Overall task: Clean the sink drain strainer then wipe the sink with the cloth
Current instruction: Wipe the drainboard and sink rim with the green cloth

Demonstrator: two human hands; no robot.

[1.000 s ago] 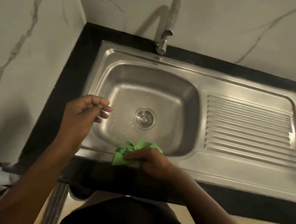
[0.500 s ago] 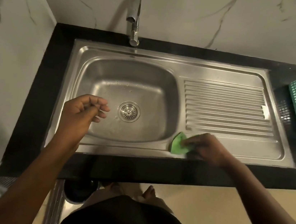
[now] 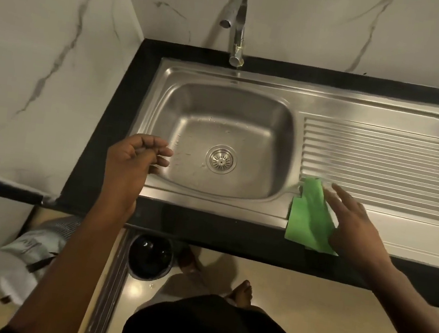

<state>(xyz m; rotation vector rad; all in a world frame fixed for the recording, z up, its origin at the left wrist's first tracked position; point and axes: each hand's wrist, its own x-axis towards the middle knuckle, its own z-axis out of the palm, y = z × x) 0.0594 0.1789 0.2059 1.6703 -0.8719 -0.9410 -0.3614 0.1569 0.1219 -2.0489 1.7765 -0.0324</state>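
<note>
White marble-veined walls behind a black stone bench (image 3: 95, 166) carrying a stainless steel sink (image 3: 374, 108) with ribbed drainboard. Round metal drain strainer (image 3: 221, 160) seated in the basin floor, under a chrome tap (image 3: 238, 23). Flat green cloth (image 3: 308, 217) on the sink's front rim, overhanging the bench edge. Right hand (image 3: 355, 226) spread open, touching the cloth's right side. Left hand (image 3: 132, 163) empty, fingers loosely curled above the basin's left rim.
</note>
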